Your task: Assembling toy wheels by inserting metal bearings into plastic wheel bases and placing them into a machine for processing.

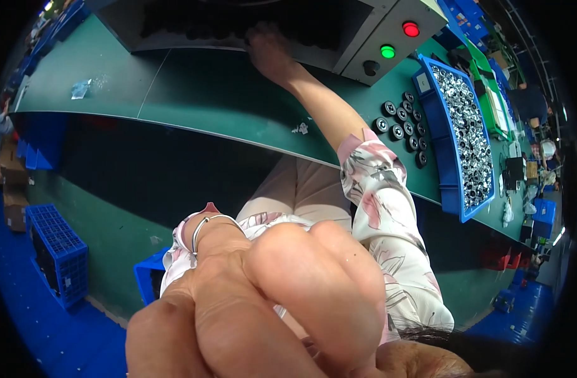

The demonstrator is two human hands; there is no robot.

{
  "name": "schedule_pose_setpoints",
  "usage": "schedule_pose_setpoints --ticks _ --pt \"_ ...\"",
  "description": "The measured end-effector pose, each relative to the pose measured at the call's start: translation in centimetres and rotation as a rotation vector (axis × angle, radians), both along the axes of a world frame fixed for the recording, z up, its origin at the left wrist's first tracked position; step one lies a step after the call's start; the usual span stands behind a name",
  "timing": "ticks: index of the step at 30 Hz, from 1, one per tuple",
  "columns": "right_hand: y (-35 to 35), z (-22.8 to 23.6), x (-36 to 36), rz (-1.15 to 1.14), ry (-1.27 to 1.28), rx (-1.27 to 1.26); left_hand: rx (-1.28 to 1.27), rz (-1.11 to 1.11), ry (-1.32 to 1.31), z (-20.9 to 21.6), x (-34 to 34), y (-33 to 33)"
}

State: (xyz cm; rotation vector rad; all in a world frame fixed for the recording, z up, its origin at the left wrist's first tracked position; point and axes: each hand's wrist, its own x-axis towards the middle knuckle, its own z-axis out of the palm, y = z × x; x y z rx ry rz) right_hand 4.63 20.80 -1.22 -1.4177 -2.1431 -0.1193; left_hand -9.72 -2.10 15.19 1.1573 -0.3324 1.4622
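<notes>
Close in front of the view looms my left hand point(257, 296), large, with a bangle point(200, 230) on its wrist. Its fingers are bent; their tips, and anything in them, are out of sight. My right hand point(272, 55) reaches across the green table point(219, 94) into the dark opening of a grey machine point(354, 47). Motion blur and shadow smear its fingers, so I cannot tell what they hold. They are nearest to a row of dark parts point(194, 30) inside. Several black round parts with central holes point(402, 114) stand grouped right of my right forearm.
A blue bin point(451, 183) full of small shiny metal parts stands at the right. The machine's side panel carries a red button point(411, 29), a green button point(388, 52) and a dark knob point(371, 68). A clear plastic scrap point(80, 89) lies on the left tabletop.
</notes>
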Motion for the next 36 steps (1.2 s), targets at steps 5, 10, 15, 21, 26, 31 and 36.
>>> schedule_pose_setpoints --ticks 5,10,15,21,26,31,36 --pt "0.9 -0.7 2.4 -0.012 0.048 0.115 0.036 -0.059 0.016 -0.1 -0.7 0.6" --pt "-4.7 3.3 2.5 0.161 0.232 -0.078 0.054 0.207 -0.055 -0.1 3.6 -2.6" --pt "-16.7 5.9 8.1 0.334 0.915 -0.388 -0.742 0.463 0.355 -12.4 4.6 2.3" --pt "-23.9 3.9 10.7 0.148 1.075 -0.257 -0.711 0.156 0.437 -14.9 9.8 1.2" --pt "-26.5 2.9 11.5 0.002 0.899 -0.034 -0.613 0.177 0.518 -15.2 11.3 0.3" --pt "-27.6 2.9 11.2 -0.031 0.865 0.054 -0.57 0.203 0.496 -16.0 11.6 -0.6" --pt "-28.0 2.7 12.2 0.088 0.82 -0.008 -0.641 -0.001 0.439 -15.4 11.4 -1.7"
